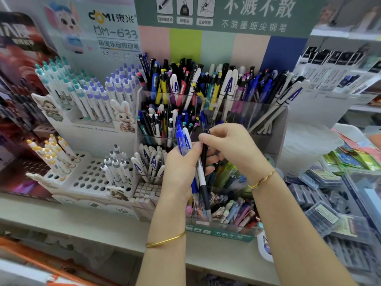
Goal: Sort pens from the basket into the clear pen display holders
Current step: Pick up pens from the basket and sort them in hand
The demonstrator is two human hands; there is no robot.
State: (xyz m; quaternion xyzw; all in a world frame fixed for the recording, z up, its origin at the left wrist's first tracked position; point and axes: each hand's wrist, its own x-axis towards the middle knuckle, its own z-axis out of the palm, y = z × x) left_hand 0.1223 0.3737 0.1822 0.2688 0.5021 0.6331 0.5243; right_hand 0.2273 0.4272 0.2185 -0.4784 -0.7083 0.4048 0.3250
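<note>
Left hand (pixel 181 170) fingers grip blue and white pens (pixel 180 139); right hand (pixel 228 149) fingers pinch black pen (pixel 204 151).

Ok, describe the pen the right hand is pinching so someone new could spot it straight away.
Find the clear pen holder under the green sign; two hands meet before it. The left hand grips a bunch of pens, and the right hand pinches one: the slim black pen, just right of the blue pen and the white pen with a blue A.
</note>
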